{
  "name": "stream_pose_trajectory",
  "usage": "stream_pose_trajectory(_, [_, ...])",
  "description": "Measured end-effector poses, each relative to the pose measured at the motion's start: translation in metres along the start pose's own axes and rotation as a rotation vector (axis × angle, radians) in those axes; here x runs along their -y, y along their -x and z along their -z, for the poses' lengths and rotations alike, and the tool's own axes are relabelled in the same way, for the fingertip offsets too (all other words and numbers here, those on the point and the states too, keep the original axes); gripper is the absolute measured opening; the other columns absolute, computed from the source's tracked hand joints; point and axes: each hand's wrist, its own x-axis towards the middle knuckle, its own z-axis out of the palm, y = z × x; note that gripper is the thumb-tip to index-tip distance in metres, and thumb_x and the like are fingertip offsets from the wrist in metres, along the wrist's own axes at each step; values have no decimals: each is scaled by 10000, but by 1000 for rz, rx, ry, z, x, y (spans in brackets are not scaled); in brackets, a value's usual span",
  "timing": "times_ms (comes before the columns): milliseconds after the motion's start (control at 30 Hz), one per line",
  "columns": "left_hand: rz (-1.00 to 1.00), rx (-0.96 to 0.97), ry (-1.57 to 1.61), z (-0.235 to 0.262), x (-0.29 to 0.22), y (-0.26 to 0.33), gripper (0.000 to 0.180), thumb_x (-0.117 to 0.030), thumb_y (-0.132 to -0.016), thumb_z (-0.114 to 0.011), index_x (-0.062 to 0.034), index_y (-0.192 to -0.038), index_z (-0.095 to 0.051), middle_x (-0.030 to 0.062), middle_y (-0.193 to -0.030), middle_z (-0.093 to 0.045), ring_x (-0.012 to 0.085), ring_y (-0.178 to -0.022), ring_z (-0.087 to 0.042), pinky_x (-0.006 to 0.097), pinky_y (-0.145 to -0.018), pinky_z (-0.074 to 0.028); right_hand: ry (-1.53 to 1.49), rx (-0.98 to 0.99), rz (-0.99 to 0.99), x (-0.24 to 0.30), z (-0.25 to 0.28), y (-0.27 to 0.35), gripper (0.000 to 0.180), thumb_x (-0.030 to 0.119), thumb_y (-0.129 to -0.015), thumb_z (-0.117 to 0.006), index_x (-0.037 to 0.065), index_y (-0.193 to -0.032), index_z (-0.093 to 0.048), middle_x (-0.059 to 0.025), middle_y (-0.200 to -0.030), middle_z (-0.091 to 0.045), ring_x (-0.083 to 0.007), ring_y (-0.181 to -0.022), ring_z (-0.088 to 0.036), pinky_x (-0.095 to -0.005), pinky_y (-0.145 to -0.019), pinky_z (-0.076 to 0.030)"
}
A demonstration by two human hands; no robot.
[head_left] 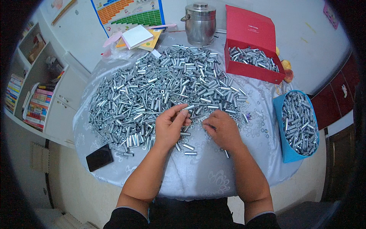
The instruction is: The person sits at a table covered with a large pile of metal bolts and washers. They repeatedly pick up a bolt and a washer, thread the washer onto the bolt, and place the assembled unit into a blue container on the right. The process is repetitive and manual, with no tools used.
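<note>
A large heap of shiny metal sleeves and bolts (152, 91) covers the middle of the table. My left hand (167, 128) is at the near edge of the heap, its thumb and forefinger closed on a small metal sleeve (187, 108). A little to its right, my right hand (225, 131) has its fingers curled together, with the fingertips low over the tablecloth. Whatever they pinch is too small or hidden to name. Several loose metal sleeves (190, 153) lie just below the hands, and small washers (263, 130) are scattered to the right.
At right stands a blue container (279, 126) full of metal pieces; behind it is an open red box (255, 73) holding more. A steel pot (200, 26) and a stack of notebooks (137, 37) are at the back. A black phone (99, 158) lies at the left table edge.
</note>
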Motion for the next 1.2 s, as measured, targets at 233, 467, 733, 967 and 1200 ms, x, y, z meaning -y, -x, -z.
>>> stream_pose_trajectory(233, [-20, -15, 33, 2, 1, -1, 238, -74, -943, -587, 33, -1152, -627, 91, -881, -684, 122, -725, -653, 248, -656, -544, -1, 24, 60, 3, -12, -7, 132, 190, -772, -711, 85, -851, -702, -83, -885, -599, -279, -880, -591, -380, -768, -490])
stream_pose_trajectory(467, [-27, -29, 60, 1, 4, -2, 237, -71, -942, -586, 36, -1149, -625, 91, -874, -682, 126, -715, -652, 249, -650, -544, 66, 52, 66, 12, -16, -12, 153, 211, -765, -719, 82, -842, -693, -95, -925, -589, -292, -891, -590, -392, -781, -491])
stream_pose_trajectory(733, [11, -50, 5, 2, 1, -1, 237, -73, -936, -596, 36, -1144, -624, 92, -867, -680, 131, -710, -653, 257, -646, -544, 80, 122, -195, 4, 10, -5, 132, 182, -802, -678, 97, -897, -711, -104, -922, -585, -294, -931, -584, -403, -811, -491])
stream_pose_trajectory(967, [-7, -48, 39, 0, 0, -1, 240, -76, -932, -602, 39, -1141, -625, 94, -866, -682, 132, -703, -653, 260, -645, -543, 170, -67, -198, -2, -3, -10, 134, 190, -788, -688, 68, -835, -715, -118, -888, -589, -299, -906, -568, -410, -813, -476])
stream_pose_trajectory(1200, [-3, -35, 50, 2, 3, -1, 238, -78, -938, -595, 38, -1143, -626, 88, -874, -683, 113, -716, -649, 238, -659, -541, 204, -45, -169, 3, -9, -19, 127, 187, -771, -704, 77, -831, -721, -114, -894, -596, -297, -891, -563, -410, -808, -468])
